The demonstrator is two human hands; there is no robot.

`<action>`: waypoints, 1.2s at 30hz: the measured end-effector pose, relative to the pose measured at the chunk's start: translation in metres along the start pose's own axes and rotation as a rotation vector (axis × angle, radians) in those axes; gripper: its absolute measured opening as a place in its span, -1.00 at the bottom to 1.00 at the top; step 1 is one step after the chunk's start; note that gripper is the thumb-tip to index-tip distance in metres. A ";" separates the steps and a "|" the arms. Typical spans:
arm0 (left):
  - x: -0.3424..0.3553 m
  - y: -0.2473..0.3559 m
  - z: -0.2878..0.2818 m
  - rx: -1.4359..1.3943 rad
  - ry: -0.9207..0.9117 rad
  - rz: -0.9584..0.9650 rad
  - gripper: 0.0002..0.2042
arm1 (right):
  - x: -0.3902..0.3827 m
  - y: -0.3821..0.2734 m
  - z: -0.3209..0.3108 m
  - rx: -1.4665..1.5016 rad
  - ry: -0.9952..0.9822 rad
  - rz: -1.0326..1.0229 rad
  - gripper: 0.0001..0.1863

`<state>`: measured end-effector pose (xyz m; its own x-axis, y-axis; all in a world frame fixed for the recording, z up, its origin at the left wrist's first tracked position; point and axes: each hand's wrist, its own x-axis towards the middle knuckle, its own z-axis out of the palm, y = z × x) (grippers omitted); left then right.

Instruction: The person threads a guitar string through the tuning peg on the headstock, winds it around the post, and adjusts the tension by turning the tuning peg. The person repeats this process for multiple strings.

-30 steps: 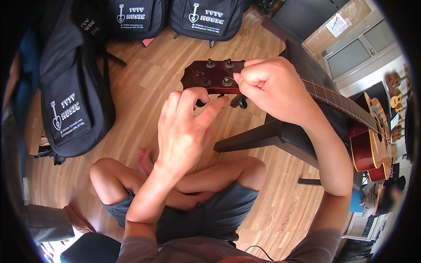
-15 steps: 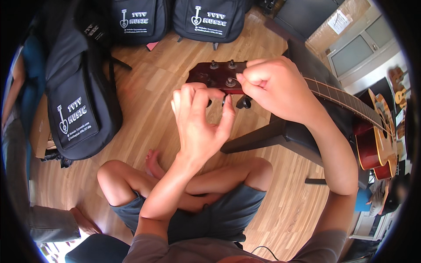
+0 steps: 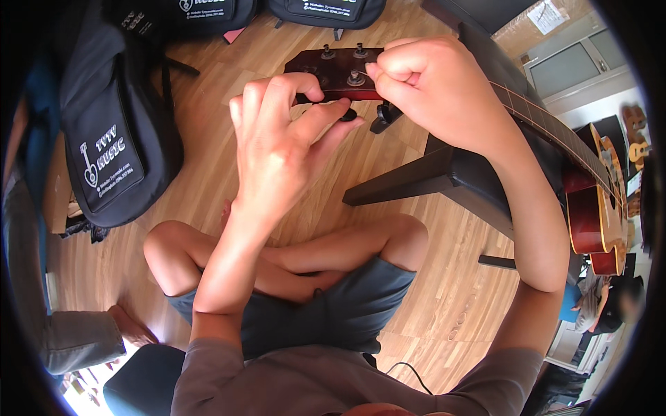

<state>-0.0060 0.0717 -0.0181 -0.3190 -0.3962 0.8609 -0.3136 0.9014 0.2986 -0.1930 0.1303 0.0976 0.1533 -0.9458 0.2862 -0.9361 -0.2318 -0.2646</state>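
Note:
An acoustic guitar (image 3: 581,216) lies with its neck over a black padded bench and its dark red headstock (image 3: 336,89) pointing left in front of me. My left hand (image 3: 274,142) is at the headstock's near edge, its thumb and index finger pinching a black tuning knob (image 3: 349,115). My right hand (image 3: 438,90) is closed in a pinch just right of a metal tuning post (image 3: 355,78). A thin guitar string (image 3: 365,73) runs from that post into its fingers. Another black tuning knob (image 3: 383,114) shows below my right hand.
The black bench (image 3: 472,173) has a leg angling left over the wooden floor (image 3: 444,305). Black guitar bags stand at left (image 3: 114,139) and at the back. A person's bare foot (image 3: 132,326) is at lower left; another person (image 3: 602,298) is at far right.
My left hand's thumb and index finger have shifted their hold around the tuning knob, and its other fingers have spread. My right hand keeps its pinch. The whole view has tilted, so things appear higher.

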 end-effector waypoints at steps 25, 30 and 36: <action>-0.002 -0.005 0.005 -0.059 0.037 -0.022 -0.75 | 0.003 -0.009 -0.004 0.032 -0.035 0.031 -0.71; 0.000 0.008 0.020 -0.197 0.152 -0.210 -0.79 | 0.002 -0.013 -0.007 0.030 -0.058 0.058 -0.68; 0.000 0.003 0.001 -0.137 -0.026 -0.017 -0.76 | 0.003 -0.012 -0.007 0.043 -0.028 0.043 -0.67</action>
<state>-0.0073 0.0744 -0.0179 -0.3387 -0.4145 0.8447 -0.1945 0.9092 0.3682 -0.1832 0.1322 0.1078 0.1227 -0.9609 0.2484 -0.9274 -0.2001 -0.3159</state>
